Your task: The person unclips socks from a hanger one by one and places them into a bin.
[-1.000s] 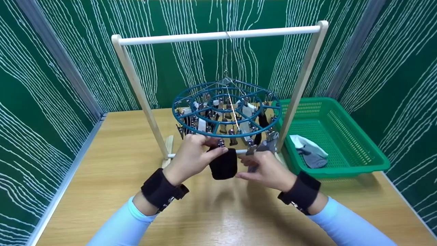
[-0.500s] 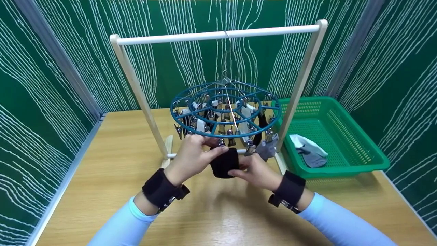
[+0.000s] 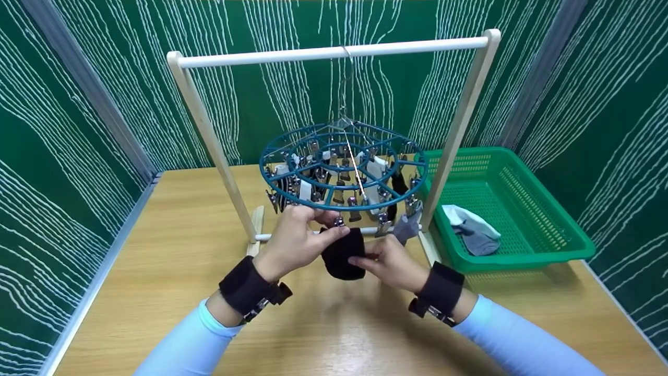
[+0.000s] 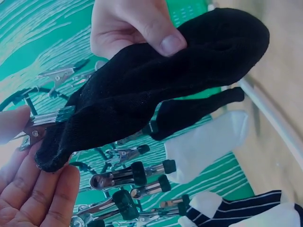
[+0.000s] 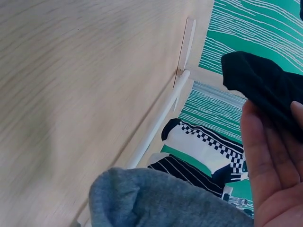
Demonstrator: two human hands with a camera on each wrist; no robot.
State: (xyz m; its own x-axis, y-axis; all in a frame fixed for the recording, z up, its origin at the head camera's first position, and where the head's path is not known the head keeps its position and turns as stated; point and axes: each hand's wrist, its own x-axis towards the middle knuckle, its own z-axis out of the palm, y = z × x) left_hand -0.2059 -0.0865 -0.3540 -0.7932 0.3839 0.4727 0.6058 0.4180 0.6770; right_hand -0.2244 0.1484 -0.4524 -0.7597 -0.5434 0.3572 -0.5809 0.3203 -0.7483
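Overhead, both hands [image 3: 342, 245] pinching black sock [image 3: 343, 255], left wrist revealing clip [image 4: 45, 124] gripping it.

Green basket [image 3: 527, 209] holding grey-white socks [image 3: 472, 231], wooden rack [image 3: 334, 52], wooden table [image 3: 172, 219], green patterned walls [image 3: 62, 130]

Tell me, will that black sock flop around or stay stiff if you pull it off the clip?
The black sock probably flops: in the left wrist view it sags and folds where the right hand pinches it. It looks light, since one small metal clip holds it up. The knit seems grippy, not slippery. The left hand is at that clip.
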